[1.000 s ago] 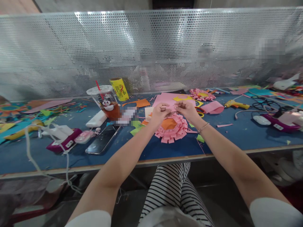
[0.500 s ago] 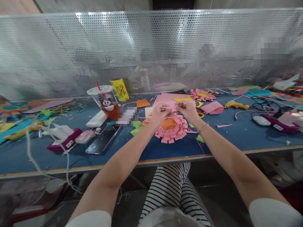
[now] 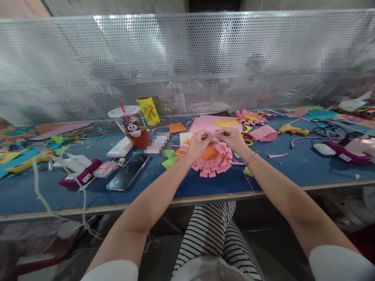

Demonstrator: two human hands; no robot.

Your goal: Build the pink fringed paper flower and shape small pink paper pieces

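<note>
Above the far edge of a pink paper flower (image 3: 212, 171) with an orange centre, my two hands almost meet. My left hand (image 3: 200, 142) pinches a small strip of pink paper (image 3: 215, 132), much of it hidden by the fingers. On the other side, my right hand (image 3: 233, 138) is closed in a pinch on the same strip. Behind the hands lies a flat pink sheet (image 3: 199, 124), with a yellow paper cut-out (image 3: 247, 127) on it. Red and yellow scissors (image 3: 249, 138) lie partly hidden by my right hand.
A drink cup (image 3: 133, 128), a phone (image 3: 127, 173) and a purple power strip (image 3: 80, 177) with loose white cables stand left. To the right are a pink paper roll (image 3: 265, 133), a yellow glue gun (image 3: 293, 129) and another power strip (image 3: 345, 152). A perforated metal screen (image 3: 117, 58) closes the back.
Both hands stay over the flower and keep their pinch. Their fingers have shifted slightly, and less of the pink strip shows between them.
</note>
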